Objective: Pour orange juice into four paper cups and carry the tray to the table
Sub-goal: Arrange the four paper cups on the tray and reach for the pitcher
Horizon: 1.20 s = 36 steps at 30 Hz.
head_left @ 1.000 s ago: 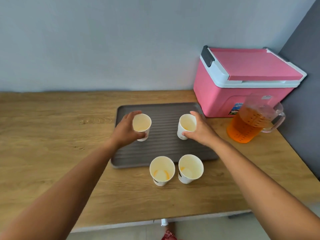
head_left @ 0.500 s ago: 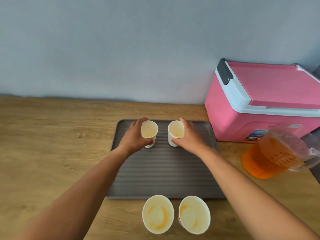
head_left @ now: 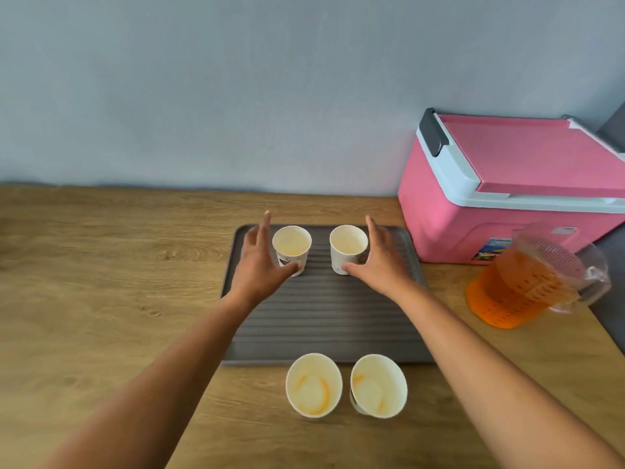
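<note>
Two white paper cups stand upright at the far end of the ribbed grey tray (head_left: 324,319): the left cup (head_left: 291,247) and the right cup (head_left: 348,247). My left hand (head_left: 258,262) is spread beside the left cup, fingers straight, thumb near its base. My right hand (head_left: 378,262) mirrors it beside the right cup, thumb touching its base. Two more paper cups with orange stains inside stand on the wooden counter just in front of the tray, one on the left (head_left: 314,384) and one on the right (head_left: 378,385). A clear pitcher (head_left: 531,286) of orange juice stands right of the tray.
A pink cooler box (head_left: 507,198) with a white rim sits at the back right against the grey wall, just behind the pitcher. The wooden counter (head_left: 101,282) stretches left of the tray. A dark wall closes the right side.
Both hands held the two far cups and set them down at the tray's far end. Now the fingers have opened and let go of the cups.
</note>
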{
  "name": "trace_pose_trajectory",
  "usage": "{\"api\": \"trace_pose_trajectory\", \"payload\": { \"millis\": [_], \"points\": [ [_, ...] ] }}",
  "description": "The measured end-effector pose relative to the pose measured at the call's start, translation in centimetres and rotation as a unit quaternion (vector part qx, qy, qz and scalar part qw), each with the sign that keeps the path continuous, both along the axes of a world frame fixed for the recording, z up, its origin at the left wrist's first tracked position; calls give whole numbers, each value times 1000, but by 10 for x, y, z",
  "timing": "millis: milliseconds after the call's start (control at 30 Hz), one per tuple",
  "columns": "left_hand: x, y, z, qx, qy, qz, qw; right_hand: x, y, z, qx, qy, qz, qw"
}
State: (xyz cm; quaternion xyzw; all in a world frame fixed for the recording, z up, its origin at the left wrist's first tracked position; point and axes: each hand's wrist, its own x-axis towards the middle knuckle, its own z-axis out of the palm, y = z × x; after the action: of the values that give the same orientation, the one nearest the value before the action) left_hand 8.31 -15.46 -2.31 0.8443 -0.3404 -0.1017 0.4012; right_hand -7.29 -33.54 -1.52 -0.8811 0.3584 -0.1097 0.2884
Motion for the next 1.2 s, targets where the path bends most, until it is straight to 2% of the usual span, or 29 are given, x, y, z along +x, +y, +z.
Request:
{"api": "trace_pose_trajectory", "payload": {
  "millis": [100, 167, 267, 400, 533, 667, 833, 1067, 1200],
  "points": [
    [-21, 32, 0, -61, 53, 4, 997, -31, 15, 10, 55, -52, -11, 997],
    [-37, 55, 1, -82, 114, -40, 989, -57, 30, 13, 127, -72, 4, 989],
    [-65, 83, 3, -68, 166, -140, 974, -94, 56, 16, 185, -42, 46, 981],
    [-96, 105, -3, -21, 171, -235, 957, -128, 84, 13, 202, 4, 80, 976],
    [-117, 113, -7, 25, 142, -269, 952, -149, 105, 6, 174, 30, 90, 980],
    [-128, 113, -16, 50, 102, -245, 963, -161, 117, -2, 108, 63, 96, 988],
    [-131, 112, -28, 37, 68, -204, 976, -164, 126, -8, 72, 32, 77, 994],
    [-100, 103, -10, -29, 66, -146, 987, -140, 112, 18, 69, -37, 51, 996],
    [-69, 81, -3, -28, 55, -102, 993, -101, 91, 19, 69, -55, 22, 996]
  ]
}}
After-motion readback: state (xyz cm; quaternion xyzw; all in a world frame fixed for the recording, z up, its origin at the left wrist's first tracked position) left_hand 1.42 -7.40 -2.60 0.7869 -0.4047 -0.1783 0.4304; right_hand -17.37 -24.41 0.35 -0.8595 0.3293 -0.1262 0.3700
